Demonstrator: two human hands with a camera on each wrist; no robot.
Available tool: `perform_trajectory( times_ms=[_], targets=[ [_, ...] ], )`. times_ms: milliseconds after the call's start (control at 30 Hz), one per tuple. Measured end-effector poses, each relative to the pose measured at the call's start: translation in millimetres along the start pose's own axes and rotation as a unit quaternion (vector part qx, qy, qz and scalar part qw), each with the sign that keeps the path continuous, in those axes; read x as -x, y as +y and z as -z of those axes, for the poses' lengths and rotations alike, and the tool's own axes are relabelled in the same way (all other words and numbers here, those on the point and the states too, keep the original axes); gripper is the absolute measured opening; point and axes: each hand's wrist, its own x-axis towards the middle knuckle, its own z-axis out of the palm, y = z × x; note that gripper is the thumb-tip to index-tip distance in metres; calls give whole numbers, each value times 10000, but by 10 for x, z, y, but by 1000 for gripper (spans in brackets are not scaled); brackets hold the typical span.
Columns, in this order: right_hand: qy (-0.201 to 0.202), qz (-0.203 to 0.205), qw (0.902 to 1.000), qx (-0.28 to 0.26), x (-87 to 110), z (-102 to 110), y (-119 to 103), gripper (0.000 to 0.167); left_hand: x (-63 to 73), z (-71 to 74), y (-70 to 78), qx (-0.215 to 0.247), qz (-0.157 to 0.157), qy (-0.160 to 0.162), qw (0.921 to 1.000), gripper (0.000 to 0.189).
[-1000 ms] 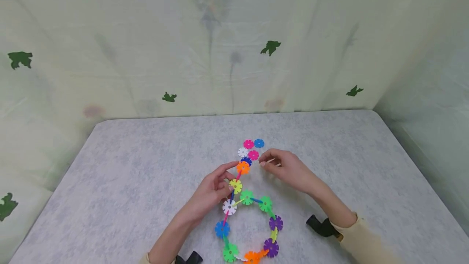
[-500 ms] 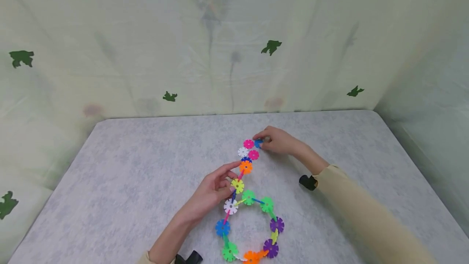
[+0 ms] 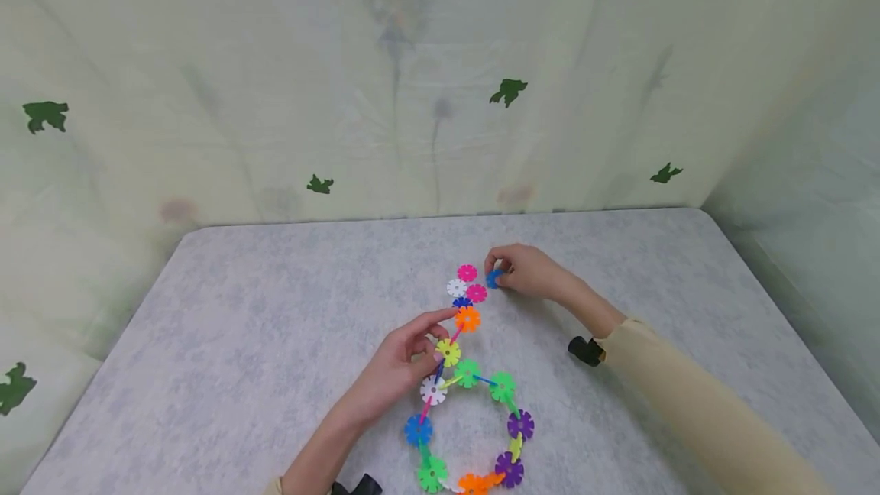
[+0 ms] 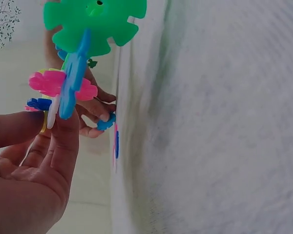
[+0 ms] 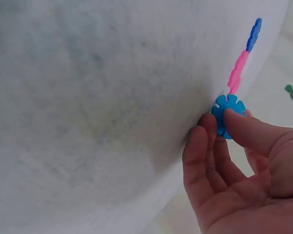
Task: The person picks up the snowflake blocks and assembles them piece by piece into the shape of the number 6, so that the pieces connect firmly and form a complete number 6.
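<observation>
My left hand point(image 3: 395, 365) pinches a chain of slotted plastic flower discs near its yellow disc point(image 3: 449, 353). An orange disc point(image 3: 468, 319) tops this short branch, just beyond the index fingertip. Below the hand the chain forms a ring of green, purple, orange, blue and white discs, with a green disc point(image 4: 95, 22) looming large in the left wrist view. My right hand point(image 3: 528, 273) pinches a loose blue disc point(image 5: 230, 102) between thumb and fingers, close above the table at the far side. Part of that disc is hidden by the thumb.
Loose discs lie on the grey table point(image 3: 275, 312) beyond the chain: a pink disc point(image 3: 467, 273), a white disc point(image 3: 457, 288), another pink disc point(image 3: 477, 293) and a dark blue disc point(image 3: 463, 302). A patterned curtain point(image 3: 385, 98) hangs behind the table's back edge.
My right hand has reached away to the blue disc, taken hold of it and drawn it slightly right and nearer. The orange end of the chain in my left hand has shifted a little right.
</observation>
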Motion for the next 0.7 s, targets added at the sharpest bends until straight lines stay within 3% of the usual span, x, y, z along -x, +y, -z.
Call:
perform_trajectory(
  times_ms=[133,367,533,700],
  targets=[
    [184,268,9994,-145,185,-2,-28,18,11,-28,26,-282,-37,47,9996,57],
    [856,789,9867,-1132,590,-108,-217,21,17,-38,38,-352,-62,124,9993,58],
    [1357,684,9757,-1578,791,-294,-324,26,22,-40,38,-254,-183,214,9993,59],
    [1852,416,9527,-2372,937,-388,-409,19,24,-47,39,-79,-254,322,9991,59]
  ],
)
